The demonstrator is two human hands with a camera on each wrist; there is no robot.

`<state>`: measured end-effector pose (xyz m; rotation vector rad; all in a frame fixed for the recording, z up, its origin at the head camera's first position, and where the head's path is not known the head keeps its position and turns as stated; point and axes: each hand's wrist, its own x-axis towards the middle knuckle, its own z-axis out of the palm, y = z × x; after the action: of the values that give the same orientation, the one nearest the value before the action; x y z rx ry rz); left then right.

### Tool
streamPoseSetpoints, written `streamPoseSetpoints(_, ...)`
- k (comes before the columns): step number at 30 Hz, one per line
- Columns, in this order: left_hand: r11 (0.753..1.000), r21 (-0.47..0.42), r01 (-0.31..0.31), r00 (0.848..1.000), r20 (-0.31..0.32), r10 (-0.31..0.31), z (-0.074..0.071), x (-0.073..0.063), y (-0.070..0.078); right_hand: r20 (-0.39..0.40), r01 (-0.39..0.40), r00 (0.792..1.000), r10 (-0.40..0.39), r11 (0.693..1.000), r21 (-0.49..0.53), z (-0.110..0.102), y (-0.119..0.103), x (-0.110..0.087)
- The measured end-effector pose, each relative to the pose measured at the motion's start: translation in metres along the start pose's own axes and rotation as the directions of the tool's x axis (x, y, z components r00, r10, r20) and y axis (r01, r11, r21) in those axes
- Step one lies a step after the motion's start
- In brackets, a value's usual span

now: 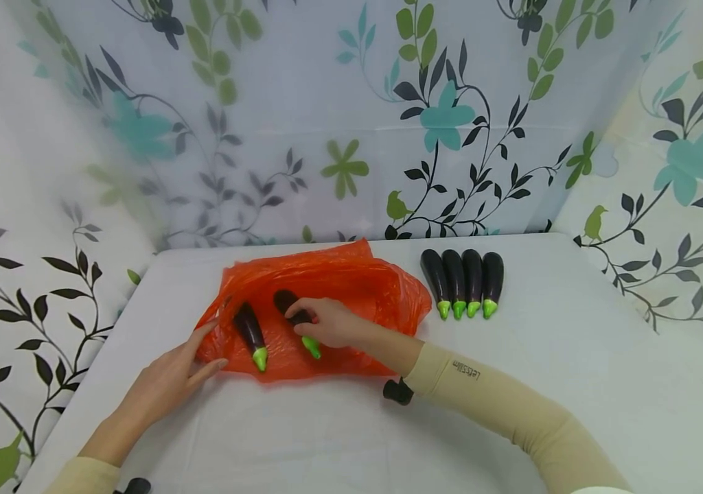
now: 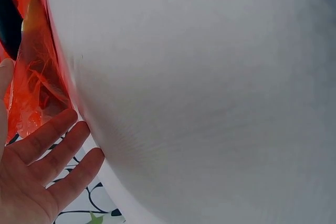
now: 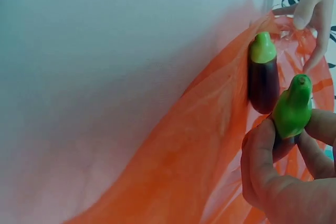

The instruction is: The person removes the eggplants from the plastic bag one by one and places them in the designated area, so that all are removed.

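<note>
The right hand [image 1: 329, 322], at the centre of the head view, is clamped on an eggplant [image 3: 292, 113], thumb and fingers set about its body just below the green cap. In the right wrist view the cap stands clear above the fingertips, at the lower right of the frame; in the head view the dark end extends past the fingers to the upper left and the green end to the lower right. The held eggplant is over the open red plastic bag [image 1: 351, 274], left of centre.

A second eggplant [image 1: 249, 335] lies in the bag, left of the grip and apart from it, green end toward the lower edge. The left hand [image 1: 169, 377] is at the bag's left edge, touching it, its fingers extended and spread.

Four further eggplants [image 1: 454, 278] lie in a row on the white table [image 1: 574, 336], right of the bag, green ends downward. A dark object [image 1: 396, 392] shows partly beneath the right forearm; its full form is hidden.
</note>
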<state>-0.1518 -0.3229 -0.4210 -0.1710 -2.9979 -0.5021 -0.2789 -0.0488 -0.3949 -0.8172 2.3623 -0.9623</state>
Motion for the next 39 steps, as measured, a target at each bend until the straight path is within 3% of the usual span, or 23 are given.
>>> streamPoseSetpoints(16, 1.0, 0.0, 0.014, 1.0, 0.007, -0.014, 0.0, -0.001, 0.001, 0.003, 0.077, 0.997, -0.077, 0.997, 0.005, -0.018, 0.02, -0.043)
streamPoseSetpoints(24, 1.0, -0.005, 0.019, 1.0, 0.014, -0.019, -0.001, -0.001, 0.002, -0.035, 0.115, 0.993, -0.113, 0.991, 0.071, -0.026, 0.029, -0.065)
streamPoseSetpoints(39, 1.0, 0.002, 0.031, 0.999, 0.025, -0.031, -0.001, 0.0, 0.001, -0.097, 0.092, 0.993, -0.071, 0.968, 0.235, -0.035, 0.034, -0.104)
